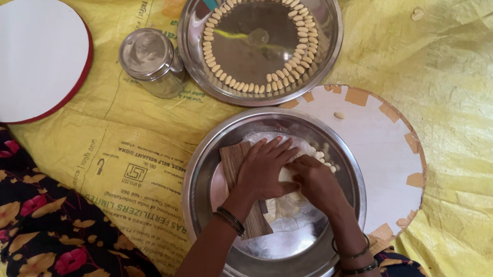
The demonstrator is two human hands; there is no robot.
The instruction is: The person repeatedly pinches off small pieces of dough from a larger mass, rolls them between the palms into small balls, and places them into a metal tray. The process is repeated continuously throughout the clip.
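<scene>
I see my left hand (263, 168) pressed flat, fingers spread, on a ridged wooden board (237, 160) inside the steel bowl (207, 230) at six o'clock. My right hand (318, 183) pinches pale dough (285, 175) against it. A steel plate (330, 34) ringed with shaped dough pieces (211, 48) lies at twelve o'clock.

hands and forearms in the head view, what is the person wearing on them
Both forearms are bare, with no sleeves in view. The left hand has one thin dark bangle at the wrist. The right hand has two thin dark bangles at its wrist, one a little above the other. No rings can be made out.
</scene>
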